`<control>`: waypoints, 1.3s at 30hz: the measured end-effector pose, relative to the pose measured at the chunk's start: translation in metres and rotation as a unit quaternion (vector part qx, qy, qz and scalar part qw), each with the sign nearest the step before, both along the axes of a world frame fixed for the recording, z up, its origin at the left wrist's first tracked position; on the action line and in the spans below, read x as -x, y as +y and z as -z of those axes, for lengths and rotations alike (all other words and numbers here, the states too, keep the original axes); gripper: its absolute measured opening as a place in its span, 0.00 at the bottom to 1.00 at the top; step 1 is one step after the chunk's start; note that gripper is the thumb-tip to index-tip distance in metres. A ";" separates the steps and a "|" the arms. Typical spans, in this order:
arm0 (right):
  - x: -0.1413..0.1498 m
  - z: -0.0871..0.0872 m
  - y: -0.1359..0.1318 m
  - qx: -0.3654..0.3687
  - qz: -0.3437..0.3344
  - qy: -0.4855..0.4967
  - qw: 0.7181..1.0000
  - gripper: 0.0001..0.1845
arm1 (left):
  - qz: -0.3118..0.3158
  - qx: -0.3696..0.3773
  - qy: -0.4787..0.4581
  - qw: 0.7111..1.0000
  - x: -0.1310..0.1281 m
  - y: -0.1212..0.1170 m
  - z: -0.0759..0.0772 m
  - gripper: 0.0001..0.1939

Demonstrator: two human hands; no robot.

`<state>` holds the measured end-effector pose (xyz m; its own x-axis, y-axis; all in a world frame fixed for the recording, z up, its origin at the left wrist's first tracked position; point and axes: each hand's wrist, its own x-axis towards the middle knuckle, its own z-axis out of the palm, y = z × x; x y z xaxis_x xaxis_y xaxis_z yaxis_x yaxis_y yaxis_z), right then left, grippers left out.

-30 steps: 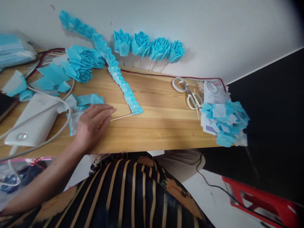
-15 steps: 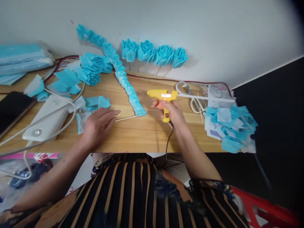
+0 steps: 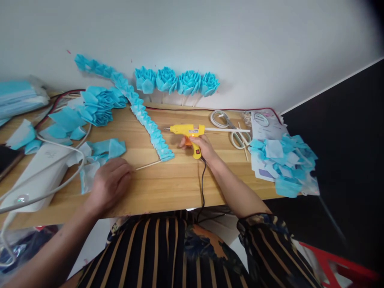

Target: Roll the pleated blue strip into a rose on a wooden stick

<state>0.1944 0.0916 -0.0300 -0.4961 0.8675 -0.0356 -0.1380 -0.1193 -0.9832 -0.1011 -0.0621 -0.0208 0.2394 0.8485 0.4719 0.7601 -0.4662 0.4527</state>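
Note:
My right hand [image 3: 201, 146] is wrapped round a yellow glue gun [image 3: 187, 130], its nozzle pointing left and a white glue stick [image 3: 226, 130] sticking out behind. Left of the nozzle, a long pleated blue strip [image 3: 151, 130] slants down across the table from the wall. Its lower end is at a thin wooden stick [image 3: 148, 165]. My left hand [image 3: 111, 182] rests on the table with curled fingers, closed at the other end of this stick; the fingertips are partly hidden.
Several blue flowers on sticks [image 3: 189, 82] lean against the wall. Blue scraps [image 3: 288, 160] are heaped at right, near scissors [image 3: 238, 140] and a tape roll [image 3: 219, 119]. At left are a white power bank [image 3: 45, 172], cables, a dark phone [image 3: 9, 162] and more blue pieces [image 3: 99, 106].
My left fingers, stretched out before, have curled in at the stick. The view has shifted, so most things sit lower and further left. The glue gun stays in my right hand.

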 end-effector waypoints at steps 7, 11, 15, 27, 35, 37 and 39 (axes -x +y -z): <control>0.001 0.001 0.001 -0.001 -0.013 0.006 1.000 0.18 | -0.009 -0.016 0.018 1.000 -0.001 -0.001 0.002 0.11; 0.000 0.002 0.002 -0.001 -0.012 0.004 1.000 0.18 | -0.005 -0.023 0.030 0.999 -0.004 0.000 -0.004 0.13; 0.001 0.001 0.002 -0.003 -0.009 0.008 1.000 0.18 | -0.010 -0.030 0.046 0.998 -0.004 0.001 -0.005 0.13; 0.003 0.003 0.002 -0.003 0.003 0.024 1.000 0.19 | -0.048 -0.039 0.059 0.996 -0.002 0.002 0.007 0.14; 0.004 0.009 0.005 -0.008 0.032 0.016 0.999 0.22 | -0.098 -0.047 0.049 0.993 -0.010 0.001 0.013 0.12; 0.004 0.008 0.007 -0.008 0.037 0.019 0.999 0.22 | -0.094 -0.046 0.047 0.993 -0.012 0.001 0.013 0.11; 0.003 0.006 0.009 -0.008 0.017 0.011 1.000 0.21 | -0.083 -0.049 0.049 0.994 -0.012 0.001 0.012 0.11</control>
